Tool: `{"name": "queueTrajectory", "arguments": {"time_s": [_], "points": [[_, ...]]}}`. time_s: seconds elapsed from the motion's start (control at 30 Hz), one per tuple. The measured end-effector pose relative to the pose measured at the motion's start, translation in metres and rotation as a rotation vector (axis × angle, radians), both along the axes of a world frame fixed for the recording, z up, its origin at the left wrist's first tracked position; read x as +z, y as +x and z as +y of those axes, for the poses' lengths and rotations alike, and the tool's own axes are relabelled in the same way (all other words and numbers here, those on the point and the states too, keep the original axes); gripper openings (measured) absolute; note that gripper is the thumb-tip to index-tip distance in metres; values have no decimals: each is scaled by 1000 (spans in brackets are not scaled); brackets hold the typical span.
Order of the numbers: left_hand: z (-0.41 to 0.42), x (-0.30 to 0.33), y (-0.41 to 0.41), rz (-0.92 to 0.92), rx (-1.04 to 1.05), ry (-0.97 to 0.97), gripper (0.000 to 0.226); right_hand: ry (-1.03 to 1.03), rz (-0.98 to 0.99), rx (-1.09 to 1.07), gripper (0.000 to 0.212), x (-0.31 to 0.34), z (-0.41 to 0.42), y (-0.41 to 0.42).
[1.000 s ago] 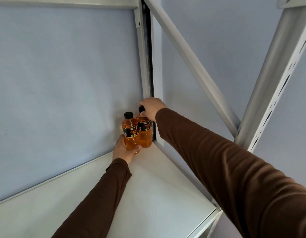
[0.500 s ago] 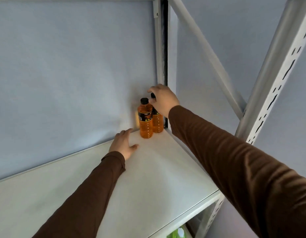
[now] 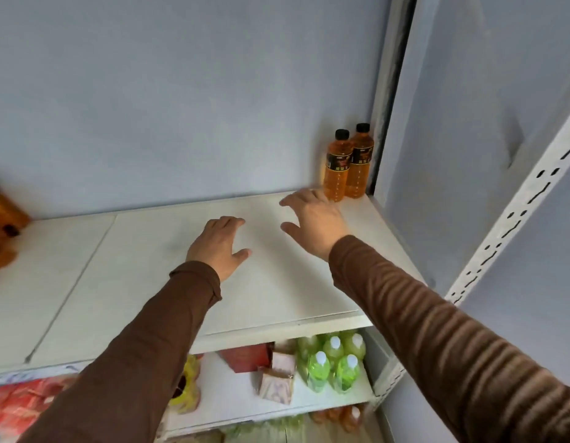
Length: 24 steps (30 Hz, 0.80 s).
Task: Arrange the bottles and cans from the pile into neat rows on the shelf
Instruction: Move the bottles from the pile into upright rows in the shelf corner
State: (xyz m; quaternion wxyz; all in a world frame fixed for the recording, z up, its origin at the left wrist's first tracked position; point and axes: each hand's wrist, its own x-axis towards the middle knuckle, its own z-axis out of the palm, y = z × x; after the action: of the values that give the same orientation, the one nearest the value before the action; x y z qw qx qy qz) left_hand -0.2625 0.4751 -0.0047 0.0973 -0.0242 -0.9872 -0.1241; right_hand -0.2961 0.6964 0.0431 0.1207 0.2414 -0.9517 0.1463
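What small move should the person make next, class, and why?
Probably swing both hands toward the orange pile at the shelf's far left edge for more bottles. Both the left hand and right hand are empty, and only two orange bottles stand upright in the back right corner.

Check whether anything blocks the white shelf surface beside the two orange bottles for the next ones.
Nothing visible does. The white shelf board lies bare to the left of the two orange black-capped bottles in the back right corner; only the open left hand and right hand hover over it.
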Motion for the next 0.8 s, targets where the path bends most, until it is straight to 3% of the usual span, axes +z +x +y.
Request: {"name": "queueTrajectory", "arguments": {"time_s": [0.37,0.8], "points": [[-108,1,149,-10,184,32,64,4,-40,193,50,-32,-112,108],[-318,5,288,68,278,42,63,-65,-19,269,50,-31,-339,216]]}}
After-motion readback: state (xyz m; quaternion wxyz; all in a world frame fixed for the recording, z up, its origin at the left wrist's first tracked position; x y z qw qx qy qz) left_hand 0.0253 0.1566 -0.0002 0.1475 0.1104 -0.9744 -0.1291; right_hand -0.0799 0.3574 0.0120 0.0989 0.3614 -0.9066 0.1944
